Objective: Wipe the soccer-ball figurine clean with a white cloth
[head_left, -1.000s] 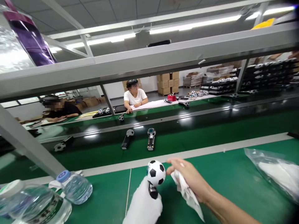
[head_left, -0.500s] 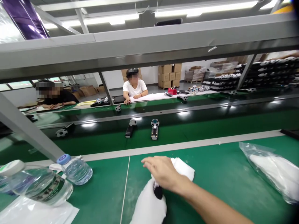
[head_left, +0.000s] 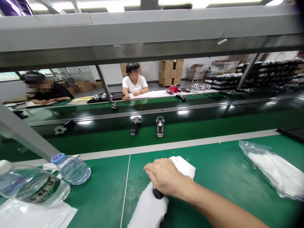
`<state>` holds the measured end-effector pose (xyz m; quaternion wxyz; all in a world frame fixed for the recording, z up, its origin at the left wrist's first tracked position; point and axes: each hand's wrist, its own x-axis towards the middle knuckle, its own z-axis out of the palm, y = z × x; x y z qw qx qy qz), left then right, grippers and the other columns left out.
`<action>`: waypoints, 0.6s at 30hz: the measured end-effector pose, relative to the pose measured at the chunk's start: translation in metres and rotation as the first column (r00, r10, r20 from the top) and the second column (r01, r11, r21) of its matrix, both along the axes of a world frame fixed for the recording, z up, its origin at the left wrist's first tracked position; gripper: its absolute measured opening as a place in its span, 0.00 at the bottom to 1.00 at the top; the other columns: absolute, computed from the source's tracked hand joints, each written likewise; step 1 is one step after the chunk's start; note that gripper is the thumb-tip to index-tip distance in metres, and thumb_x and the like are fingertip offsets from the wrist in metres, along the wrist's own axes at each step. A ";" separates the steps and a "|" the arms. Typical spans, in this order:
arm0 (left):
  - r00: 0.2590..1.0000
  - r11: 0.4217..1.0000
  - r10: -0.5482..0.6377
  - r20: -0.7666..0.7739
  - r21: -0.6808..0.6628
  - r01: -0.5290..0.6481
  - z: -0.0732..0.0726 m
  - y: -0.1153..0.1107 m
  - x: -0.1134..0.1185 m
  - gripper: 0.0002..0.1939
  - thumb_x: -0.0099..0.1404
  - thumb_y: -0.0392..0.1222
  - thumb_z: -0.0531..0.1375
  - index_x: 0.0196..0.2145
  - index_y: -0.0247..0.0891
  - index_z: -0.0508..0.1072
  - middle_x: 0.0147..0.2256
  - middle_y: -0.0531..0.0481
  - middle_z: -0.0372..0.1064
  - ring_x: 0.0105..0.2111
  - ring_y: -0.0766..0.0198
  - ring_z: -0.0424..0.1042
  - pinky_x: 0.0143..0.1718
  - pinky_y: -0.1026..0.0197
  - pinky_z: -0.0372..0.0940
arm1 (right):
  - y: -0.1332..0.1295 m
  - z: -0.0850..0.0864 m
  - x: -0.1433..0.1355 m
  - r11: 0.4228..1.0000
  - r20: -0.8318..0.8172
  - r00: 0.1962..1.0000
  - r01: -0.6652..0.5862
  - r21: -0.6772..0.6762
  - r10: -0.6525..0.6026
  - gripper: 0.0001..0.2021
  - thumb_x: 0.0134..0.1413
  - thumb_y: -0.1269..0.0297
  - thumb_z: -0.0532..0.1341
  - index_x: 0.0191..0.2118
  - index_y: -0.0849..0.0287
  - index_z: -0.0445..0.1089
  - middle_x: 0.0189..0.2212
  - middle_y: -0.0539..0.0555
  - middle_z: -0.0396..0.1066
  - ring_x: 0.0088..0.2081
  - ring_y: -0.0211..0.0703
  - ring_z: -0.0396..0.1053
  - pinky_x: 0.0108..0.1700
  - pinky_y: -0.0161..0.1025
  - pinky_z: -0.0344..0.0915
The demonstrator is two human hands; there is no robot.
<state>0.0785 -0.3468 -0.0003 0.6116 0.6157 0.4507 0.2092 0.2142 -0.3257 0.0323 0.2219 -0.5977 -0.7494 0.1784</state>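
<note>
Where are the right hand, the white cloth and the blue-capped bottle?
right hand (head_left: 166, 177), head view, on the back of the hand
white cloth (head_left: 185, 166), head view, on its far corner
blue-capped bottle (head_left: 73, 170), head view, on its clear body

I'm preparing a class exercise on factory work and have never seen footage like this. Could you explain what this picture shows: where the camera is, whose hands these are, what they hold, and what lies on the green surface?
There is no machine here: the camera sits on a worker's head and looks forward and down, so the arms coming in from the bottom are that person's own. The right hand is bare and presses a white cloth over something. The left hand wears a white glove and grips a black handle; what sits on top of it is hidden under the cloth. On the green bench lie two water bottles at left and a clear plastic bag at right. Beyond, small fans lie on the conveyor belt, and two other people sit across it.
</note>
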 end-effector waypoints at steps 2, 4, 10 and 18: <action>0.997 0.993 -0.050 0.052 -0.104 0.055 0.001 -0.003 0.001 0.16 0.64 0.49 0.54 0.41 0.33 0.68 0.34 0.49 0.67 0.29 0.68 0.67 0.30 0.62 0.66 | 0.010 0.004 0.015 0.964 -0.384 0.922 -0.137 -0.230 0.040 0.11 0.54 0.62 0.53 0.30 0.58 0.72 0.28 0.55 0.74 0.34 0.46 0.70 0.38 0.41 0.63; 0.990 0.974 -0.078 0.119 -0.201 0.101 0.002 -0.004 0.003 0.19 0.61 0.53 0.56 0.40 0.33 0.67 0.29 0.50 0.66 0.23 0.70 0.65 0.24 0.64 0.64 | 0.020 -0.001 0.028 0.858 -0.779 0.627 -0.392 -0.331 -0.014 0.12 0.52 0.59 0.57 0.33 0.62 0.72 0.29 0.56 0.74 0.34 0.46 0.71 0.38 0.41 0.65; 0.940 0.827 0.069 0.335 -0.546 0.133 0.004 0.004 0.005 0.25 0.57 0.60 0.55 0.40 0.35 0.66 0.32 0.48 0.64 0.18 0.73 0.60 0.17 0.68 0.55 | 0.021 -0.033 0.011 0.966 -0.981 -0.154 -0.244 -0.079 -0.120 0.15 0.50 0.57 0.61 0.37 0.66 0.70 0.32 0.59 0.74 0.37 0.50 0.72 0.46 0.49 0.64; 0.939 0.775 0.118 0.323 -0.622 0.116 0.002 0.017 -0.008 0.16 0.65 0.49 0.53 0.44 0.35 0.66 0.38 0.47 0.66 0.33 0.66 0.67 0.33 0.60 0.67 | -0.004 -0.034 -0.011 0.940 -0.773 0.632 0.229 0.251 0.052 0.13 0.62 0.62 0.51 0.47 0.53 0.69 0.45 0.53 0.70 0.50 0.42 0.63 0.54 0.42 0.57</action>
